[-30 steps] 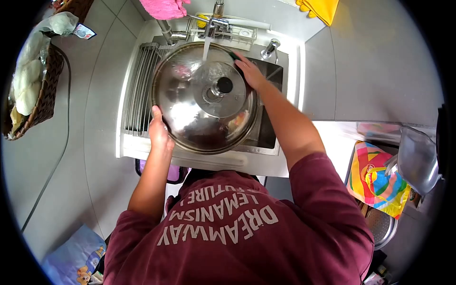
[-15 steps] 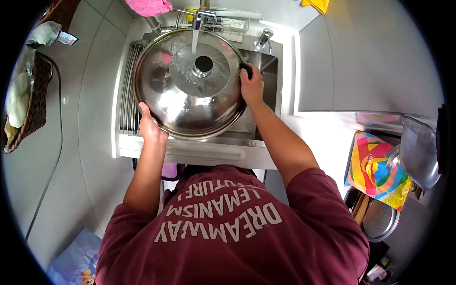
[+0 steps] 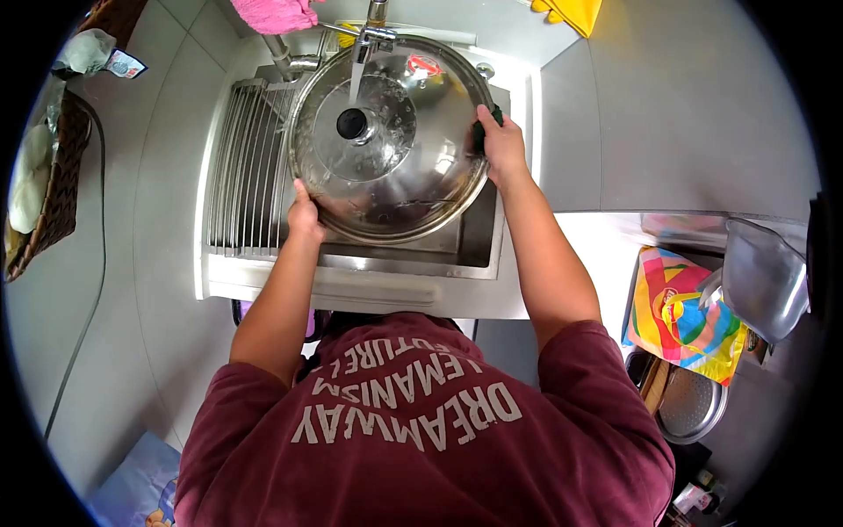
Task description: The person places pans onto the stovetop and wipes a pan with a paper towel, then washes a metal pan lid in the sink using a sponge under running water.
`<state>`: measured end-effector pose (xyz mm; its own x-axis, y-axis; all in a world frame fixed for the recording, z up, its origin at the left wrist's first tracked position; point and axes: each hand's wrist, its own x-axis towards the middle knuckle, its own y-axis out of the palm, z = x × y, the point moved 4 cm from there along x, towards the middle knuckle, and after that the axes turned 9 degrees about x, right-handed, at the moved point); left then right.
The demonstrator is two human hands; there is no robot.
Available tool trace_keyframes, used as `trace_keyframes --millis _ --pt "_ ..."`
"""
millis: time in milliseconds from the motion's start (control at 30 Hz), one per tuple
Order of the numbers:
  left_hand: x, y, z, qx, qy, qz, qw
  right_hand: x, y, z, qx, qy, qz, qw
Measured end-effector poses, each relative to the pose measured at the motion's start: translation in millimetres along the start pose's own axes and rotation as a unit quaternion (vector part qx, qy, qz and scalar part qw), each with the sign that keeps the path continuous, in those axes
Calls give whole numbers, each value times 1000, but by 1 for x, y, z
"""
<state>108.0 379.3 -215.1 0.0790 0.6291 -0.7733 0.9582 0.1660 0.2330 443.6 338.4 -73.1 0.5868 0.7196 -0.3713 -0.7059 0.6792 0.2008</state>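
A large round metal lid (image 3: pixel 421 167) with a black knob (image 3: pixel 352 124) is tilted over the sink (image 3: pixel 474 233), under water running from the faucet (image 3: pixel 379 35). My left hand (image 3: pixel 305 215) grips the lid's lower left rim, thumb on top and the other fingers hidden beneath. At the right rim, my right hand (image 3: pixel 503 147) presses a dark green scrubbing pad (image 3: pixel 479 133) against the lid. A red sticker (image 3: pixel 425 65) shows near the lid's top.
Left of the lid lies a metal drying rack (image 3: pixel 250 167). A pink cloth (image 3: pixel 274 12) hangs by the faucet, and yellow gloves (image 3: pixel 571 12) lie at the top. A wicker basket (image 3: pixel 70 180) stands left; a colourful bag (image 3: pixel 680 316) is at the right.
The lid has turned and shifted right in my hands, its knob now further left and the red sticker nearer the top. Both hands have moved right with it.
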Motion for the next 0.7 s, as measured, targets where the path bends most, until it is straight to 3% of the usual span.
trace_keyframes --millis 133,267,300,400,467,500,533,700 --pt "38 10 18 18 -20 6 1000 -15 -3 19 -46 -38 4 998" --pt "72 5 22 -39 42 -23 998 -11 -22 -4 1 -38 3 999" --pt "61 8 11 -61 33 -46 997 -14 -24 -11 21 -35 -7 999" --pt "23 19 -38 -52 130 -49 989 -5 -37 -53 88 11 -2 996" --pt "26 8 -67 29 214 -50 975 -2 -36 -79 129 36 -10 991" --pt "9 10 -84 67 215 -103 969 2 -37 -95 122 48 -18 991" --pt "6 7 -96 56 253 -72 963 4 -32 -107 139 45 -20 989" --pt "-42 1 -145 112 269 -51 955 14 -13 -163 138 113 -28 984"
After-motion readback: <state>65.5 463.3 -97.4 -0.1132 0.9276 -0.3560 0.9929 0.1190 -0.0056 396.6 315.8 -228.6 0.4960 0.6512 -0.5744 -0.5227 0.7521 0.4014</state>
